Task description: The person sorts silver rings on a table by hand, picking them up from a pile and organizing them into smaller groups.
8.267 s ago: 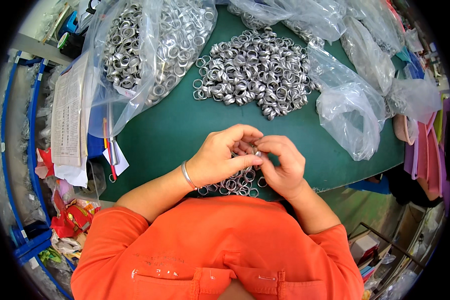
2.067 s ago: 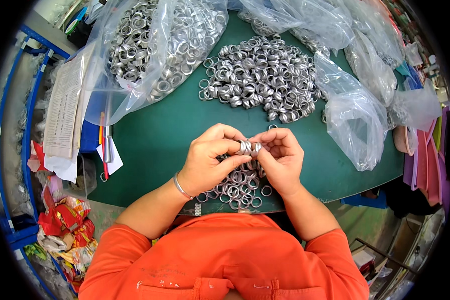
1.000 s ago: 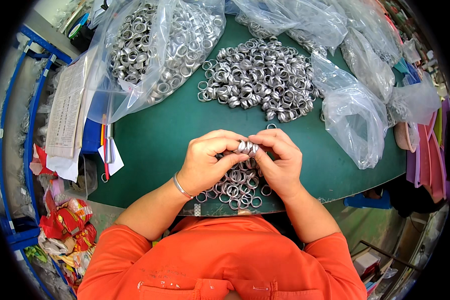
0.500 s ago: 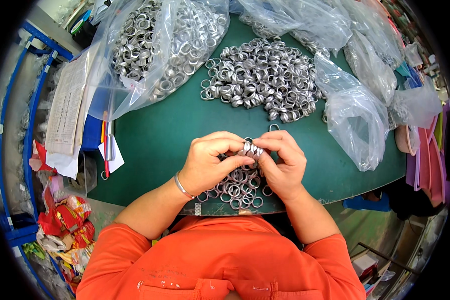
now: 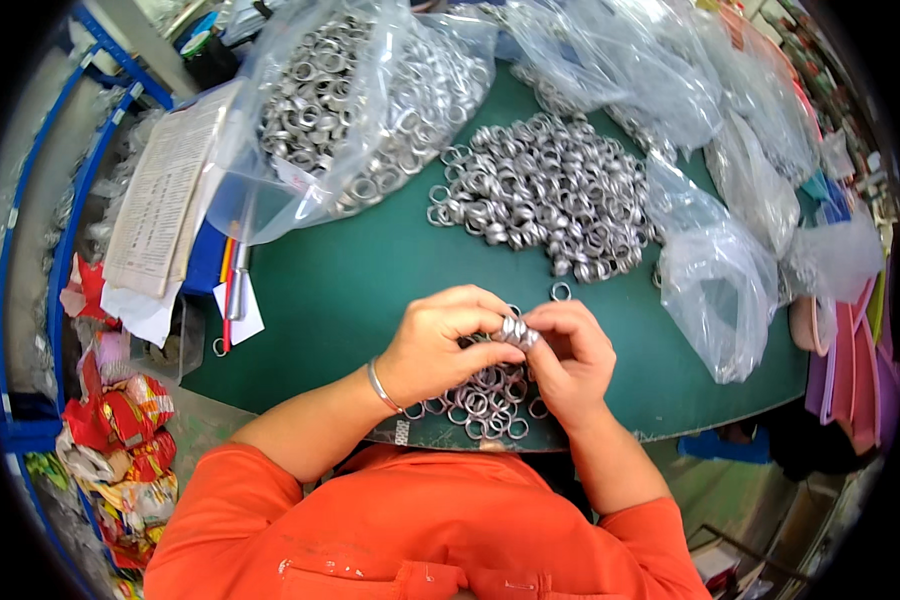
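Near the table's front edge my two hands meet over a grooved silver metal ring (image 5: 515,333). My left hand (image 5: 440,340) pinches it from the left between thumb and fingers. From the other side, the thumb and fingertips of my right hand (image 5: 574,355) close on it too. A small heap of plain silver rings (image 5: 488,402) lies just under my hands, partly hidden by them. One loose ring (image 5: 560,291) rests beyond my right fingers. Farther back spreads a large pile of silver rings (image 5: 555,190).
A clear plastic bag full of rings (image 5: 370,110) stands at the back left of the green table (image 5: 370,270). More plastic bags (image 5: 715,290) lie along the right. Printed sheets (image 5: 165,190) and pens (image 5: 235,290) are at the left edge, with a blue rack (image 5: 55,230) beyond.
My head view has shifted, so the table appears lower and farther right. Both hands stay together on the ring, which sits at a slightly different angle between the fingers.
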